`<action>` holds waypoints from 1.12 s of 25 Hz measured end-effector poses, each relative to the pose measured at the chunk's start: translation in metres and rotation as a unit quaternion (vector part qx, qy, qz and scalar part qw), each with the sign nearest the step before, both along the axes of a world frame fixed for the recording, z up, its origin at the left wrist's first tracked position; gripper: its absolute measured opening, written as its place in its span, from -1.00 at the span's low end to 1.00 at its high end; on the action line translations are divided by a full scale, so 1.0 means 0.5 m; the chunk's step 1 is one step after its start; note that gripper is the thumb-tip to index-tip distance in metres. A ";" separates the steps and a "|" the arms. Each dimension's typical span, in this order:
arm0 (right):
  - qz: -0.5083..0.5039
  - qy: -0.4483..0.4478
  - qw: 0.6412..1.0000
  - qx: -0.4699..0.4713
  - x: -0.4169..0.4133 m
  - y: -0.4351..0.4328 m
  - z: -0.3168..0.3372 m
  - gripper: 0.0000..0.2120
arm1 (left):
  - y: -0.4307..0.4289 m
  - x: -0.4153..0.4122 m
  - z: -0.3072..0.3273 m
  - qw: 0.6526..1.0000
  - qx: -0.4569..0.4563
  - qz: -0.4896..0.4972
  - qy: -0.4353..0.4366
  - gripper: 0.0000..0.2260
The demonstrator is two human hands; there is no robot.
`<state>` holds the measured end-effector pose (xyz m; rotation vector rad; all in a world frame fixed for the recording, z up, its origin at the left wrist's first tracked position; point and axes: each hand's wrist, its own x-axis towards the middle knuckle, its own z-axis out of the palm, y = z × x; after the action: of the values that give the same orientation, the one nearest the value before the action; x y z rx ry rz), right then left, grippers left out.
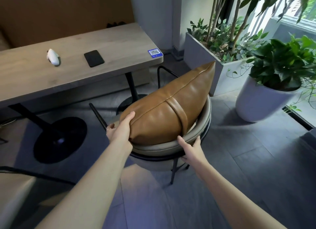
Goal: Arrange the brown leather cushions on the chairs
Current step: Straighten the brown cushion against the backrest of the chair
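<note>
You had a tan-brown cushion (164, 112) with a glossy sheen and a darker brown strap (177, 109) across it. The chair (159, 146) under it was grey-beige with black legs. The tabletop (71, 64) was pale grey-brown wood grain, and on it lay a black phone (94, 58), a white gadget (53, 57) and a blue-and-white QR sticker (155, 53). The planters (261, 104) were white, their leaves green, and the floor (239, 169) was dark grey.
</note>
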<state>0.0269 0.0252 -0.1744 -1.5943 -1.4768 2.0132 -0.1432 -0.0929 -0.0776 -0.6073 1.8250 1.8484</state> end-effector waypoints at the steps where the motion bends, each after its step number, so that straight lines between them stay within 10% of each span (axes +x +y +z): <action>1: 0.009 -0.008 1.000 0.008 -0.020 -0.011 0.000 0.28 | -0.007 -0.023 -0.001 1.000 -0.003 0.002 0.005 -0.06; 12: 0.061 -0.109 0.988 0.094 -0.236 -0.169 0.044 0.05 | -0.107 -0.295 0.004 0.982 -0.138 -0.082 0.095 -0.34; 16: 0.057 -0.132 0.986 0.087 -0.304 -0.202 0.048 0.12 | -0.111 -0.317 0.028 0.792 -0.444 -0.167 0.384 -0.53; 23: 0.069 -0.074 0.995 0.023 -0.305 -0.192 0.059 0.28 | -0.115 -0.171 0.017 0.578 -0.496 -0.379 0.526 -0.37; 28: -0.006 -0.063 0.998 0.014 -0.208 -0.075 0.097 -0.39 | -0.033 -0.076 -0.007 0.520 -0.477 -0.449 0.547 0.02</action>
<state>-0.0774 -0.0122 -0.1259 -1.7442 -1.5258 1.9087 -0.1810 -0.1096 -0.0811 1.4243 2.8960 0.1571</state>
